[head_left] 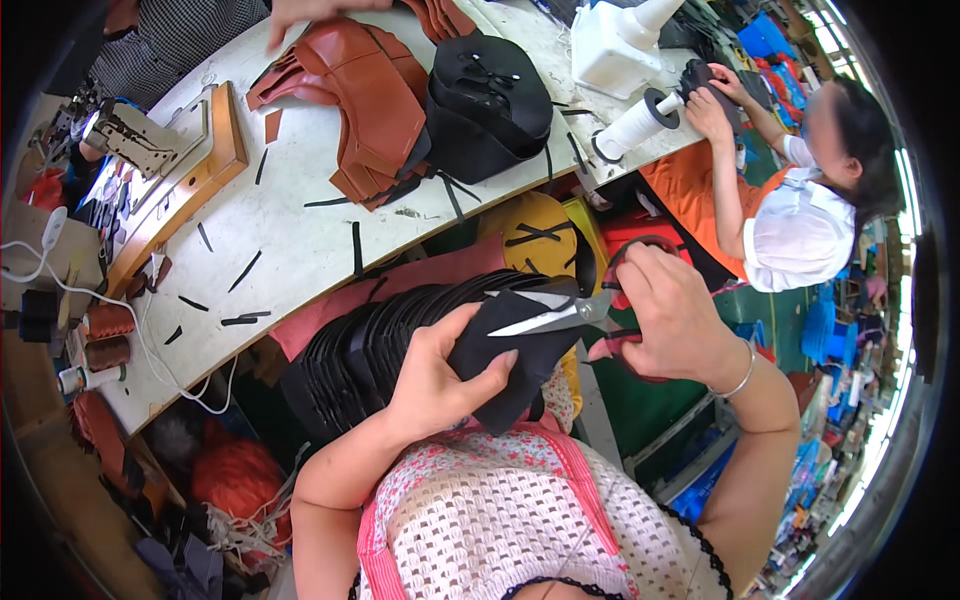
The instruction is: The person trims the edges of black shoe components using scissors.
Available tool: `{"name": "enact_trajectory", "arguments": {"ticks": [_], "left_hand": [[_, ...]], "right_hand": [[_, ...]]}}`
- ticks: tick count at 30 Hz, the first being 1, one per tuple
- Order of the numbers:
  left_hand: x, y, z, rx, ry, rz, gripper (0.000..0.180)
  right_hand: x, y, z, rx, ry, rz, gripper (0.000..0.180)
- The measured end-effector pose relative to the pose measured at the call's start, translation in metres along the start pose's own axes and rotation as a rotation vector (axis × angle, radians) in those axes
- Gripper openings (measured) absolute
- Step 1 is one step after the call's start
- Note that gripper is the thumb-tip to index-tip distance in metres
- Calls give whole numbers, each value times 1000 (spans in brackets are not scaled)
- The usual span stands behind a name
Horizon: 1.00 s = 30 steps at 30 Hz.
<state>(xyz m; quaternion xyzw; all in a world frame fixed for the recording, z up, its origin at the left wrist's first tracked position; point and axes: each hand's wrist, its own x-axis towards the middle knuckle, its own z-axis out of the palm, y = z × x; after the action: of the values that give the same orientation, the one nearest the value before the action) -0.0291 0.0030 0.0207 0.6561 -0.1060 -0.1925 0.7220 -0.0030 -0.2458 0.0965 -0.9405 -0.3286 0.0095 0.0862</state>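
Note:
My right hand [655, 310] grips the red handles of a pair of scissors [560, 318], whose blades are spread and lie over a black piece of material [500, 360]. My left hand [440, 375] holds that black piece, thumb on the near side and the other fingers partly hidden behind it. A long row of similar black pieces [350, 345], stacked on edge, rests just beyond my left hand and against the table's near side. The stack runs under the held piece, so I cannot tell whether that piece is separate from it.
On the white table [290, 225] lie brown leather pieces [365, 90], a black pile [485, 105] and scattered black strips. A sewing machine [150, 140] stands left. Thread spools [105, 335] sit at the left edge, a white cone [635, 125] at right. A co-worker [800, 200] sits at right.

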Motion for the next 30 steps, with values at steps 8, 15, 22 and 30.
{"name": "enact_trajectory", "arguments": {"ticks": [8,15,22,30], "left_hand": [[-2,29,-7,-193,5,-69,35],[1,41,-20,-464,122,61,47],[-21,31,-52,-299,131,378,42],[-28,18,-62,-211,286,392,29]], "right_hand": [[-2,2,-14,80,20,69,41],[61,-49,-9,1281,80,521,20],[111,-57,13,1190,301,395,17],[42,-28,43,1462,-835,-76,93]]}}
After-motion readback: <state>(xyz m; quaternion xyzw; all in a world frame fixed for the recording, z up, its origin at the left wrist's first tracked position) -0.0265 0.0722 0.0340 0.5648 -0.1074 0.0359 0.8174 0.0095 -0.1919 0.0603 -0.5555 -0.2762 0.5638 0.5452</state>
